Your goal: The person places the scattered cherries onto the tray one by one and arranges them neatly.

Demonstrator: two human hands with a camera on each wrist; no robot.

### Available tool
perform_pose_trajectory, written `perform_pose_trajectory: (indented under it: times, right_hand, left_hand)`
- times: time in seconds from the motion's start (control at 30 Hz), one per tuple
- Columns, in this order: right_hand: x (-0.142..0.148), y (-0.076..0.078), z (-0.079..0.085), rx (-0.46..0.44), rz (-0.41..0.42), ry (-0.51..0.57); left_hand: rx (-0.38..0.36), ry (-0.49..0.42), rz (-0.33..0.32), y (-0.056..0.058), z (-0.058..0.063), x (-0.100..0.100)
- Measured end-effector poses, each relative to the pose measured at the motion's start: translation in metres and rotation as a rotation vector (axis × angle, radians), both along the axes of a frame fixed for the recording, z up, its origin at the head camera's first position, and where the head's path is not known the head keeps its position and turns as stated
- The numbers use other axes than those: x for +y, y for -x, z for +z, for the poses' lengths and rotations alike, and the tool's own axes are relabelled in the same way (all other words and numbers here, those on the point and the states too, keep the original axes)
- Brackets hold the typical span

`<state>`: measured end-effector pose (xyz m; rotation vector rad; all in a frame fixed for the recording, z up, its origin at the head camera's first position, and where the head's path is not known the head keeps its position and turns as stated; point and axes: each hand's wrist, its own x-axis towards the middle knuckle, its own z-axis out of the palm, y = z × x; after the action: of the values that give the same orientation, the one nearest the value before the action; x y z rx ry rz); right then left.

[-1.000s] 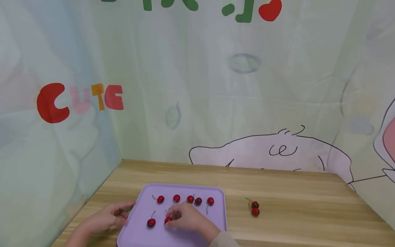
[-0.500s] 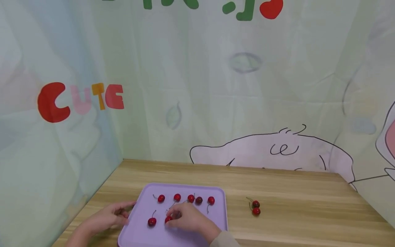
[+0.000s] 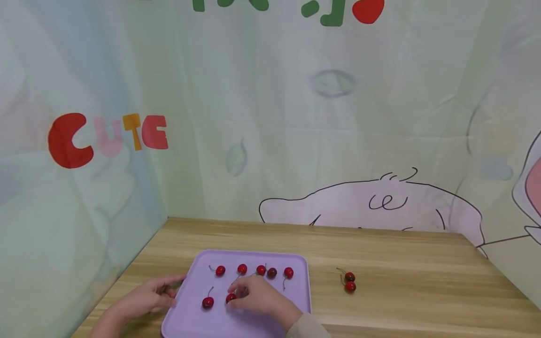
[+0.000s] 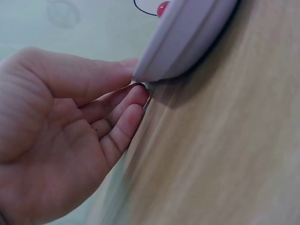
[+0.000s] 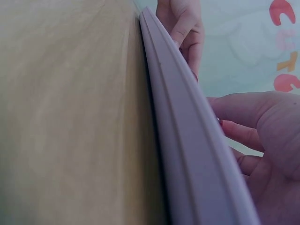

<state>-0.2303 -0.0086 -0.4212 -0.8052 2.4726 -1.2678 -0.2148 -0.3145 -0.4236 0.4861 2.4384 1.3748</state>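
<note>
A square lilac tray [image 3: 188, 321] lies on the table, with several red cherries on it. My left hand [image 3: 145, 298] holds its left edge; in the left wrist view the thumb [image 4: 101, 77] meets the rim and the fingers curl lower down by the tabletop. Over the tray, my right hand [image 3: 262, 298] pinches a cherry [image 3: 230, 298] between thumb and fingers, partly covering it. A stemmed cherry [image 3: 207, 303] lies left of that hand. Behind it sits a row of cherries, among them one [image 3: 220, 271] at the left and one [image 3: 288, 272] at the right.
Two stemmed cherries [image 3: 350, 286] lie together on the wooden table [image 3: 414, 291], right of the tray. A printed cloth backdrop [image 3: 287, 126] rises behind the table and along its left side.
</note>
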Motion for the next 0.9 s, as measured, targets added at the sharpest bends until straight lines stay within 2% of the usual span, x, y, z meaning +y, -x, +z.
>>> perform_pose_trajectory:
  times: [0.27, 0.47, 0.73, 0.9]
  right_hand:
    - [0.003, 0.004, -0.002, -0.018, 0.005, 0.012]
    - [0.009, 0.005, 0.003, -0.020, -0.052, 0.034]
    - [0.026, 0.006, 0.019, 0.061, -0.077, 0.003]
    - [0.046, 0.005, 0.032, 0.171, -0.049, 0.038]
  left_hand:
    - [0.005, 0.007, 0.002, -0.001, 0.001, 0.000]
    - [-0.015, 0.016, 0.026, -0.001, 0.002, 0.001]
    - [-0.024, 0.025, 0.033, -0.001, 0.004, 0.001]
    - [-0.032, 0.024, 0.045, -0.002, 0.004, 0.002]
